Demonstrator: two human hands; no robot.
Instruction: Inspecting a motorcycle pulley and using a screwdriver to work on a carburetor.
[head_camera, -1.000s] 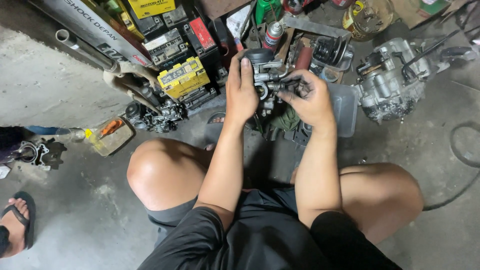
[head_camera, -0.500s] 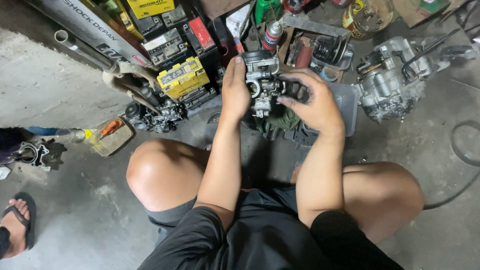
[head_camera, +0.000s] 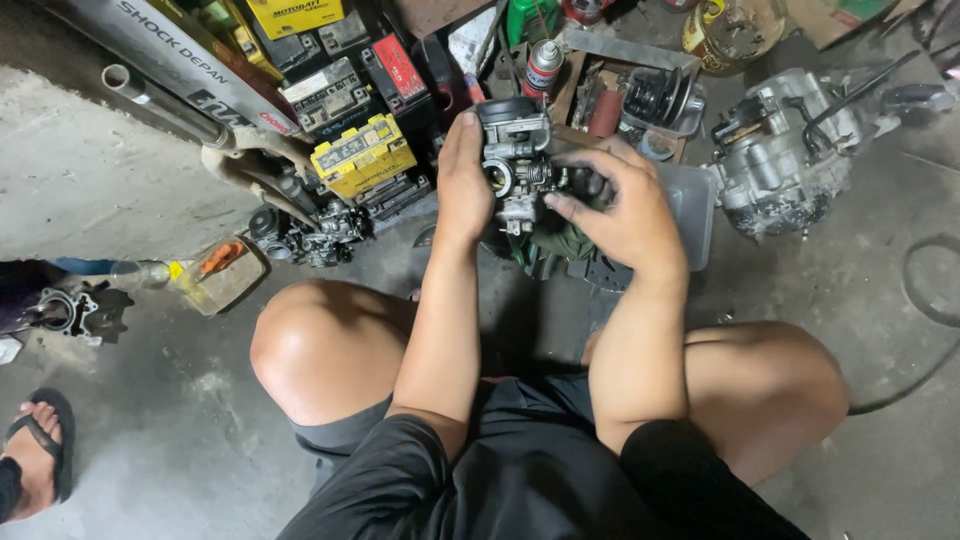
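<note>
I sit on the concrete floor with both knees up. My left hand (head_camera: 463, 180) grips the left side of a grey metal carburetor (head_camera: 517, 160), held upright in the air in front of me. My right hand (head_camera: 622, 212) holds its right side, fingers curled around the body and thumb pointing at its lower part. A dark green rag (head_camera: 560, 245) lies on the floor just under the hands.
A grey engine block (head_camera: 785, 150) lies at the right. Several batteries, one yellow (head_camera: 362, 155), a spray can (head_camera: 542, 66) and a parts tray (head_camera: 630, 100) crowd the back. A chrome fork tube (head_camera: 160, 100) runs at the left. Another person's sandalled foot (head_camera: 35, 455) shows at bottom left.
Both hands have raised the carburetor slightly and turned it upright; the right hand has shifted its grip along the right side.
</note>
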